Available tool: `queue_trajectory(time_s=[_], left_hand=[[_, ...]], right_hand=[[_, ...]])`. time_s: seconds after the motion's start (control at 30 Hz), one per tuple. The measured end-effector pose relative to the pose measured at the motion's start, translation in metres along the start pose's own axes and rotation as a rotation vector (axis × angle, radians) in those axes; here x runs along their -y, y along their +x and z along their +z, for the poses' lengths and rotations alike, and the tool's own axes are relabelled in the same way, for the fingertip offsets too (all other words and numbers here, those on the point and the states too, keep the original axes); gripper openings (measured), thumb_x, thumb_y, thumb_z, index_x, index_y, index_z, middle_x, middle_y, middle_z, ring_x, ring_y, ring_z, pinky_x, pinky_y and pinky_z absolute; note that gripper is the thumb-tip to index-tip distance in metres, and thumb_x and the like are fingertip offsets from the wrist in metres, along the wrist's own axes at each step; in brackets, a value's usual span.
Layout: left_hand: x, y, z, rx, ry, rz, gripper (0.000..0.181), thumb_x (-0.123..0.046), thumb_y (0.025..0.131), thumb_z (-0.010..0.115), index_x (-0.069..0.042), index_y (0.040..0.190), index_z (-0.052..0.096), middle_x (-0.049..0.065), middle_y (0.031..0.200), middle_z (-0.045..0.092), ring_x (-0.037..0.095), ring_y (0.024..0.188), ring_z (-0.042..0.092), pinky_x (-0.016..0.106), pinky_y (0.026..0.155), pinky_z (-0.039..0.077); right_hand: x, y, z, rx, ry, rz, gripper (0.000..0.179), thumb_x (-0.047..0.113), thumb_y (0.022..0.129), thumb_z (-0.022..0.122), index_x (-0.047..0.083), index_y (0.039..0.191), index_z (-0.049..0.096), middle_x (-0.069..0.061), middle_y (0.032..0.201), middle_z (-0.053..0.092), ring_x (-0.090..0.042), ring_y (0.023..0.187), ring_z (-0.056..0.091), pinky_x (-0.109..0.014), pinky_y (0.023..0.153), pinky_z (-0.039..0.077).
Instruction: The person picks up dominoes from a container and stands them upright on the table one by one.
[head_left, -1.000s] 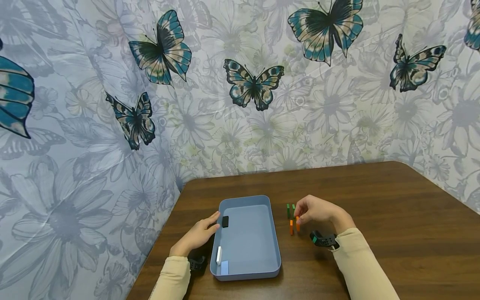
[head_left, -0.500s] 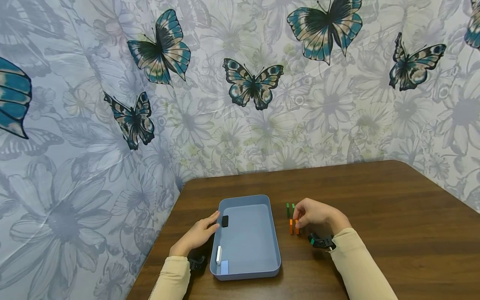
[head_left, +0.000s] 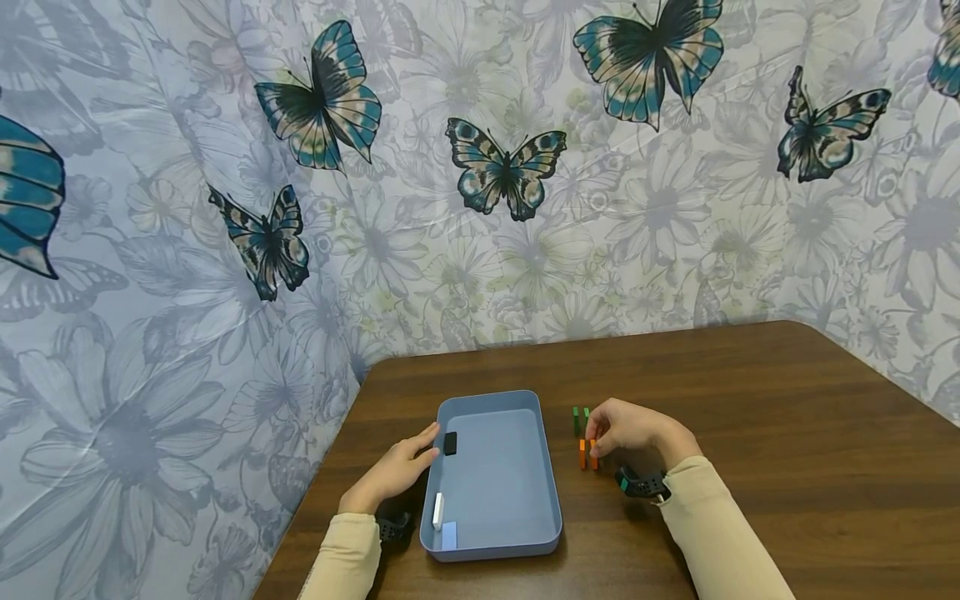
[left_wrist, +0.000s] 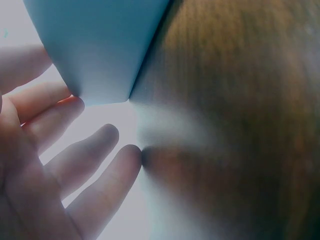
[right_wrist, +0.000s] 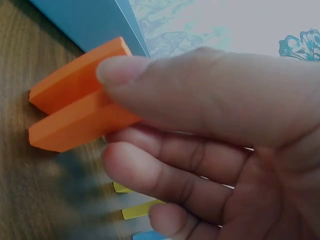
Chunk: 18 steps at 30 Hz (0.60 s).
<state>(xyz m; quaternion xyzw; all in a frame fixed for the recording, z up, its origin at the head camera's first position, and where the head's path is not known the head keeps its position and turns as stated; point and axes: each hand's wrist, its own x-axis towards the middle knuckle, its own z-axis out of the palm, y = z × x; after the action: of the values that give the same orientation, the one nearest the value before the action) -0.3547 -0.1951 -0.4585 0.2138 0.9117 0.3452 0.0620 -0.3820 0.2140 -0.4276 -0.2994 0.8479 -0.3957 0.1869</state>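
Note:
My left hand [head_left: 401,472] lies along the left wall of a light blue tray [head_left: 551,492], fingers extended and touching its rim. In the left wrist view its fingers [left_wrist: 107,192] are spread beside the tray's corner. Right of the tray, my right hand [head_left: 637,431] pinches a slim orange block [right_wrist: 85,120] that stands upright on the table. A second orange block [head_left: 582,454] stands parallel, just left of it. Two green blocks [head_left: 576,420] stand behind the orange pair, the right one partly hidden by my fingers.
The tray holds a black block [head_left: 450,443], a white block [head_left: 438,511] and a pale blue piece [head_left: 449,535] along its left side. The right wrist view shows yellow blocks [right_wrist: 142,209] and a blue block [right_wrist: 150,235] behind my fingers. A butterfly-patterned wall [head_left: 510,275] borders the wooden table [head_left: 787,433].
My right hand has come slightly down and left with the orange block, setting it level beside the other orange block. The left hand and tray have stayed put.

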Motion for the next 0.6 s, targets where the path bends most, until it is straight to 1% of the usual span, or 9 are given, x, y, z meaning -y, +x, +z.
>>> queue_trajectory(time_s=[0.2, 0.33, 0.43, 0.53, 0.6], left_hand=[[-0.002, -0.002, -0.001, 0.002, -0.004, -0.007, 0.055, -0.032, 0.095, 0.04, -0.008, 0.141, 0.024, 0.008, 0.148, 0.018, 0.026, 0.135, 0.019, 0.05, 0.106, 0.022], [-0.002, -0.002, -0.001, 0.0, 0.0, -0.001, 0.055, -0.032, 0.095, 0.04, -0.008, 0.141, 0.024, 0.008, 0.148, 0.019, 0.027, 0.134, 0.02, 0.05, 0.105, 0.023], [-0.001, -0.001, -0.001, -0.003, 0.003, 0.005, 0.055, -0.033, 0.095, 0.04, -0.007, 0.141, 0.024, 0.008, 0.148, 0.019, 0.028, 0.134, 0.021, 0.051, 0.105, 0.023], [-0.001, -0.001, -0.001, -0.002, 0.004, 0.002, 0.056, -0.034, 0.095, 0.04, -0.008, 0.141, 0.024, 0.008, 0.148, 0.019, 0.028, 0.134, 0.021, 0.051, 0.105, 0.023], [-0.001, -0.001, -0.001, -0.001, 0.003, -0.002, 0.056, -0.035, 0.094, 0.04, -0.008, 0.141, 0.023, 0.008, 0.148, 0.019, 0.027, 0.134, 0.02, 0.051, 0.105, 0.023]], right_hand=[[0.003, -0.002, 0.0, -0.012, 0.001, 0.008, 0.012, 0.007, 0.073, 0.07, 0.001, 0.08, 0.062, -0.009, 0.076, 0.063, -0.018, 0.068, 0.059, -0.035, 0.063, 0.05], [0.008, -0.006, -0.003, -0.034, 0.02, 0.044, 0.012, 0.007, 0.074, 0.069, 0.0, 0.081, 0.062, -0.008, 0.077, 0.062, -0.016, 0.067, 0.057, -0.034, 0.062, 0.048], [0.012, -0.01, -0.006, -0.062, 0.016, 0.07, 0.014, 0.009, 0.074, 0.069, 0.0, 0.083, 0.062, -0.007, 0.078, 0.061, -0.016, 0.068, 0.055, -0.033, 0.062, 0.046], [0.016, -0.013, -0.009, -0.088, 0.0, 0.067, 0.017, 0.011, 0.074, 0.069, 0.002, 0.087, 0.062, -0.007, 0.081, 0.06, -0.018, 0.072, 0.055, -0.032, 0.064, 0.046], [0.02, -0.014, -0.011, -0.094, -0.016, 0.047, 0.019, 0.013, 0.075, 0.069, 0.002, 0.089, 0.062, -0.006, 0.082, 0.06, -0.018, 0.074, 0.055, -0.031, 0.065, 0.047]])
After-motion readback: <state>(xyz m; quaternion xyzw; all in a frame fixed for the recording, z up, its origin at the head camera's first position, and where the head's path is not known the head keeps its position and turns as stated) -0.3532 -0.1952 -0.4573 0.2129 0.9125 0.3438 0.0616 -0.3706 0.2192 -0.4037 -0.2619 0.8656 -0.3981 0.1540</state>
